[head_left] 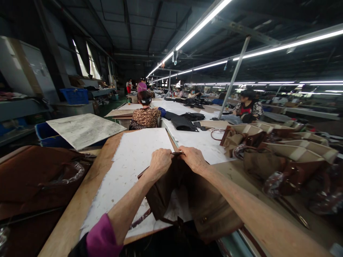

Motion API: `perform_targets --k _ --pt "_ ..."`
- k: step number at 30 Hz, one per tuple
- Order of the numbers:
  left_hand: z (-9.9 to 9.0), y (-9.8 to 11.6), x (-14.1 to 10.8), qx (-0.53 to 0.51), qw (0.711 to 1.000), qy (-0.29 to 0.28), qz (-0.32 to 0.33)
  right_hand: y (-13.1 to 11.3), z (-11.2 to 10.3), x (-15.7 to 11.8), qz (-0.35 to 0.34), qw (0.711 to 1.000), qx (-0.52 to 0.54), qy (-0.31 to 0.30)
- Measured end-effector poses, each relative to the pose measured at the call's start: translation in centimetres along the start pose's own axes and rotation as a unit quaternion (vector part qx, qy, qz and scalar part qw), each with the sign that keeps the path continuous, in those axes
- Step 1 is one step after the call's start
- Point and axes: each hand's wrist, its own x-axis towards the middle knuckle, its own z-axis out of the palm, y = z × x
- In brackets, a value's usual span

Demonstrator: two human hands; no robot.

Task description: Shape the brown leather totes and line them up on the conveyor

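A brown bag [211, 203] hangs between my arms at the near edge of the table, its dark trimmed edge raised. My left hand [161, 160] is closed on that edge from the left. Close beside it, my right hand [193, 159] pinches the same edge from the right. The fingertips of both hands almost meet over the rim. Below them the bag's sides fall apart, with white paper [142, 150] showing between. A reddish-brown strap [140, 218] lies on the paper left of the bag.
Several brown and beige bags [284, 157] with plastic-wrapped handles crowd the right side. More brown bags [40, 178] lie at the left. A pale board [85, 128] rests over a blue bin [43, 134]. A person in leopard print [147, 116] sits ahead, near black pieces [183, 123]; another person [248, 107] works at the right.
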Motion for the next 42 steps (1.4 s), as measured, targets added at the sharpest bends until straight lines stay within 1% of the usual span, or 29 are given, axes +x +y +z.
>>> perform_targets --k 3,5,8,13,15,18,20,23,26,28,29,31,33,35,36,37,38,39,41,42 --pt "0.0 0.2 -0.1 0.000 1.000 -0.004 -0.009 0.9 -0.5 -0.6 0.019 0.999 -0.038 -0.022" --pt "-0.1 0.3 -0.2 -0.005 1.000 -0.009 -0.012 1.1 -0.7 -0.9 0.030 0.998 -0.057 -0.026" --pt "-0.1 0.2 -0.1 -0.008 1.000 -0.008 -0.008 0.9 -0.6 -1.2 0.036 0.997 -0.071 -0.023" --pt "0.1 -0.1 0.0 -0.003 1.000 -0.005 -0.007 0.4 -0.3 -0.7 0.031 0.997 -0.071 -0.009" --pt "0.2 0.0 0.1 0.001 1.000 -0.003 0.003 0.2 -0.2 -0.7 0.029 0.997 -0.071 -0.005" --pt "0.3 0.2 0.3 0.012 0.999 0.008 0.036 0.1 0.0 -1.0 0.037 0.996 -0.075 0.000" --pt "0.4 0.5 0.6 0.016 0.999 0.010 0.043 0.0 0.2 -1.2 0.041 0.996 -0.078 0.005" --pt "0.4 0.9 0.9 0.010 1.000 0.005 0.024 0.0 0.4 -1.3 0.047 0.996 -0.075 0.007" --pt "-0.4 1.0 0.7 -0.004 1.000 -0.018 0.013 0.3 0.3 -1.2 0.061 0.996 -0.060 -0.008" --pt "-1.4 0.6 -0.2 -0.006 0.998 -0.054 0.011 0.7 0.0 -1.2 0.073 0.996 -0.048 -0.016" --pt "-2.0 0.3 -1.0 -0.001 0.997 -0.073 0.008 1.0 -0.1 -1.2 0.080 0.996 -0.045 -0.018" --pt "-3.0 -0.7 -3.1 0.015 0.996 -0.091 -0.008 1.4 -0.4 -1.2 0.090 0.995 -0.041 -0.019" --pt "-3.6 -1.8 -5.6 0.005 0.996 -0.080 -0.024 1.6 -0.5 -1.3 0.090 0.995 -0.032 -0.026" --pt "-3.6 -2.6 -7.9 -0.046 0.997 -0.062 -0.028 1.3 -0.6 -1.5 0.086 0.996 -0.023 -0.024" --pt "-3.5 -2.9 -8.8 -0.073 0.996 -0.047 -0.024 1.0 -0.7 -1.6 0.082 0.996 -0.024 -0.012" --pt "-3.2 -3.1 -9.5 -0.096 0.995 -0.030 -0.023 0.4 -0.7 -1.7 0.070 0.997 -0.031 0.010" --pt "-2.9 -3.1 -10.1 -0.111 0.993 -0.013 -0.026 -0.3 -0.9 -1.9 0.045 0.997 -0.042 0.040" --pt "-2.7 -3.1 -10.5 -0.118 0.992 0.001 -0.035 -1.1 -1.0 -2.0 0.003 0.996 -0.054 0.071" --pt "-2.3 -2.8 -11.0 -0.119 0.991 0.015 -0.059 -2.7 -1.4 -2.2 -0.116 0.983 -0.080 0.118" --pt "-2.1 -2.5 -11.1 -0.118 0.991 0.015 -0.067 -3.5 -1.6 -2.3 -0.178 0.973 -0.088 0.120"
